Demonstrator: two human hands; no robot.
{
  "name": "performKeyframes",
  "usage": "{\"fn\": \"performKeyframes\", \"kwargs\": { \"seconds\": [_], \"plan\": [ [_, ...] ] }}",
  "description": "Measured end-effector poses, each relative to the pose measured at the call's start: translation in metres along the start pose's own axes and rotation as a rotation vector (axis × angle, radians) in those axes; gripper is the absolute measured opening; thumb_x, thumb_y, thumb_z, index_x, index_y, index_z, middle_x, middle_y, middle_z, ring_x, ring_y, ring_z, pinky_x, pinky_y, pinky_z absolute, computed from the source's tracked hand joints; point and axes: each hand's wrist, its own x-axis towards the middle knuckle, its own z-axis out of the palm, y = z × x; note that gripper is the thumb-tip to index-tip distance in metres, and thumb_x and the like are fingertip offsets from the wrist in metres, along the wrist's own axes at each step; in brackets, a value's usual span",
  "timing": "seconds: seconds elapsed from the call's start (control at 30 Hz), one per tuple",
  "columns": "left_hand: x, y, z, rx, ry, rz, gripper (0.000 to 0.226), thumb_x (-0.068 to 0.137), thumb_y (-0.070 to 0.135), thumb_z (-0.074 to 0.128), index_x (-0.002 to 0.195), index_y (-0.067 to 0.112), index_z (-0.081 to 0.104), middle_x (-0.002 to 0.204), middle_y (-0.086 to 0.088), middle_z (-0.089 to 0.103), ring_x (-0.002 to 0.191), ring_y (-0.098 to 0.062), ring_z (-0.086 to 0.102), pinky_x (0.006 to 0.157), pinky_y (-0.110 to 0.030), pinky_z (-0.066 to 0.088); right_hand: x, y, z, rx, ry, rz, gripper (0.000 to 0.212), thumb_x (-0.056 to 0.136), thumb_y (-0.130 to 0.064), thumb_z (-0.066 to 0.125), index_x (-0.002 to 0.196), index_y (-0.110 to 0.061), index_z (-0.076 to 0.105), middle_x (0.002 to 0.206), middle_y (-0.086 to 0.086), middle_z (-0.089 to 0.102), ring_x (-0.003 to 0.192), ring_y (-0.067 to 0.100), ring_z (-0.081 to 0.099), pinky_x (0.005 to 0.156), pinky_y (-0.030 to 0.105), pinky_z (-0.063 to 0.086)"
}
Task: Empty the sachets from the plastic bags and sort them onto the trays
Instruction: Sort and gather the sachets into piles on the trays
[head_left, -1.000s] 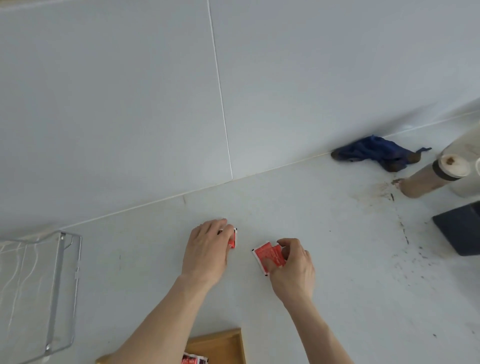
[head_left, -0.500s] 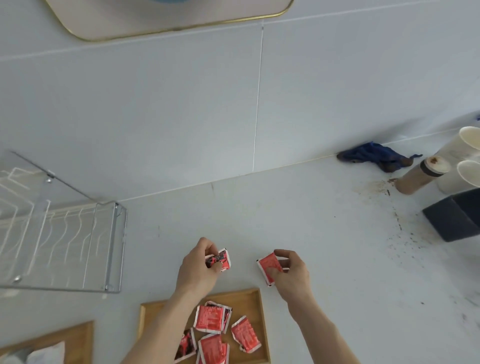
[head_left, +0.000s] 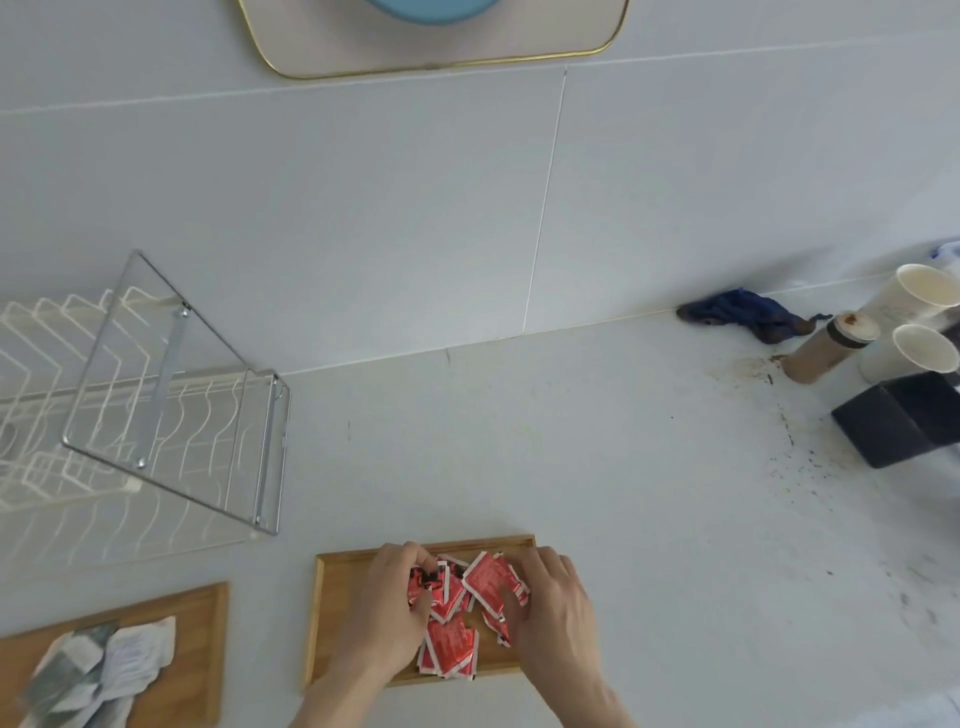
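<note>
A heap of small red foil sachets (head_left: 453, 642) with white edges is lying in the rectangular light wooden tray (head_left: 332, 613) at the near middle of the pale grey tabletop (head_left: 649, 519). The left hand (head_left: 390, 603) is curling its fingers round one red sachet with black print at the heap's left side, and the right hand (head_left: 551, 608) is pinching another red sachet (head_left: 491, 579) at the heap's right side. White print is showing on the sachets, but it is too small to read. To the left, a second wooden tray (head_left: 202, 654) is carrying a loose pile of grey and white sachets (head_left: 104, 670), blurred. Behind that tray a clear plastic dish rack (head_left: 171, 395) with white wire ribs is standing against the wall. At the far right, two white paper cups (head_left: 919, 322) are leaning beside a brown lidded takeaway cup (head_left: 826, 351) and a black box (head_left: 898, 423), with a crumpled blue cloth (head_left: 743, 312) by the wall and dark specks scattered on the tabletop near them
</note>
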Motion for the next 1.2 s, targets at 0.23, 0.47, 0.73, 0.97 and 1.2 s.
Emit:
{"fn": "performKeyframes", "kwargs": {
  "seconds": [0.23,0.47,0.73,0.97,1.2],
  "plan": [
    [-0.022,-0.008,0.005,0.272,0.046,0.174,0.036,0.094,0.033,0.062,0.128,0.039,0.053,0.148,0.018,0.037,0.143,-0.011,0.031,0.118,-0.034,0.031,-0.022,0.011,0.022,-0.186,0.015,-0.22,0.042,0.096,-0.05,0.052,0.122,-0.023,0.071,0.134,0.001,0.069,0.13,0.027,0.06,0.097,0.042,0.057],
    [-0.03,-0.016,0.011,0.277,-0.059,0.132,0.048,0.1,0.044,0.048,0.146,0.039,0.035,0.161,0.017,0.025,0.15,-0.01,0.021,0.123,-0.033,0.027,-0.035,0.017,0.032,-0.265,0.004,-0.238,0.05,0.099,-0.046,0.042,0.133,-0.018,0.066,0.145,0.007,0.061,0.137,0.031,0.054,0.109,0.039,0.034],
    [-0.036,-0.032,-0.004,0.242,0.044,0.207,0.05,0.1,0.04,0.048,0.148,0.037,0.034,0.161,0.017,0.027,0.15,-0.009,0.019,0.124,-0.032,0.02,-0.042,0.002,0.026,-0.226,0.024,-0.185,0.052,0.099,-0.051,0.047,0.144,-0.025,0.055,0.156,0.005,0.049,0.148,0.026,0.039,0.117,0.041,0.027],
    [-0.05,-0.078,-0.047,0.243,0.127,0.321,0.057,0.096,0.039,0.055,0.149,0.036,0.033,0.16,0.015,0.031,0.15,-0.01,0.023,0.123,-0.029,0.008,-0.054,-0.055,0.03,-0.311,0.035,-0.125,0.065,0.097,-0.062,0.033,0.153,-0.03,0.04,0.163,0.008,0.036,0.154,0.028,0.025,0.124,0.045,0.024],
    [-0.092,-0.189,-0.126,0.162,0.228,0.309,0.059,0.099,0.038,0.048,0.153,0.035,0.025,0.165,0.014,0.018,0.154,-0.012,0.011,0.124,-0.034,0.009,-0.078,-0.174,0.083,-0.363,0.052,-0.134,0.071,0.096,-0.066,0.026,0.144,-0.022,0.054,0.153,0.012,0.051,0.143,0.034,0.046,0.115,0.052,0.039]
  ]
}}
